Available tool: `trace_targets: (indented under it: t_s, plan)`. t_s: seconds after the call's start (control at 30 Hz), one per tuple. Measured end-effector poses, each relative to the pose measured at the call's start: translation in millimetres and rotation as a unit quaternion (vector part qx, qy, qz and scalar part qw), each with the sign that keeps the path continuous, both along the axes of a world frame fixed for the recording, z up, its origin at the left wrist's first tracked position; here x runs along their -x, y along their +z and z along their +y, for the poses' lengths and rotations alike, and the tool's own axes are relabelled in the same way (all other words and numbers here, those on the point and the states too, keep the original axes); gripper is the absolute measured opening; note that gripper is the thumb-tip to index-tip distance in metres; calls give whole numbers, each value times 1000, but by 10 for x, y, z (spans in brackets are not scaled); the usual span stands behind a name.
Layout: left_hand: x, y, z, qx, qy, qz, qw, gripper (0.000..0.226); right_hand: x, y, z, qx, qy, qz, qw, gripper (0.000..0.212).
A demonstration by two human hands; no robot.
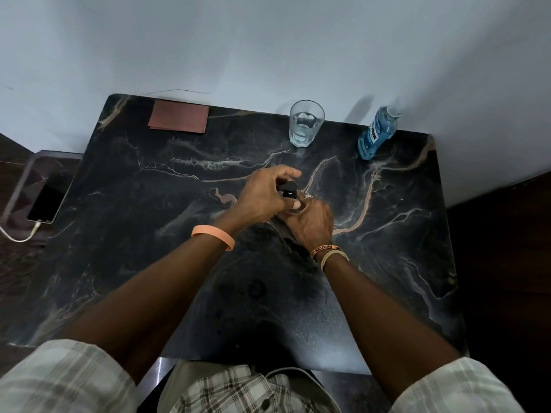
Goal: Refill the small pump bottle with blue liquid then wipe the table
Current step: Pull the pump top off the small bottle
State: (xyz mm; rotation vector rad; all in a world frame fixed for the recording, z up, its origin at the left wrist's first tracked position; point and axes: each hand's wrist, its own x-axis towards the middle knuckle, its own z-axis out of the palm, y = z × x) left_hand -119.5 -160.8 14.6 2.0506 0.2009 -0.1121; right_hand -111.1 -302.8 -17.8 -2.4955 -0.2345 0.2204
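Black marble desk point(179, 263), veined in white and tan, carries everything listed. Nearest you: both forearms reaching forward, an orange band on the left wrist, woven bands on the right. Mid-desk: your right hand point(313, 223), grip wrapped around the body of the small pump bottle point(288, 194), which is mostly hidden inside the fingers. Bottle stands upright, long axis vertical, black pump head on top with its nozzle pointing back toward you. Your left hand point(262, 195) arches over the pump head, grip curled about it, thumb and fingers on either side; whether it presses hard you cannot tell. Far edge, against the wall: folded brown cloth point(179, 118) at far left, lying flat; clear glass point(306, 123) of water, upright, centre; blue mouthwash bottle point(378, 133) at far right, upright, clear cap on. Off the desk's left side: phone point(49, 202) with cable attached.
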Motion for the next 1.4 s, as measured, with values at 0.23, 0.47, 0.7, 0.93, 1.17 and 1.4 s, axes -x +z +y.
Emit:
trace_targets:
  t_s: [0.23,0.47,0.7,0.93,1.17,1.4]
  plan:
    - [-22,102,42,-108,-89,-28,990,30,-23,-21,0,3,-23,18,1000,46]
    - [-25,159,70,-136,-56,-61,987,31,-20,-31,4,0,-28,24,999,38]
    - [19,308,134,-97,-35,-88,991,37,-10,-5,9,14,-21,0,1000,35]
    - [52,520,316,39,23,-48,998,43,-10,2,-10,11,26,-9,1000,40]
    - [230,637,880,47,94,-74,992,39,177,164,-30,-74,-50,-65,994,69]
    - [753,98,1040,70,277,-75,955,35,649,227,458,-206,78,8,975,29]
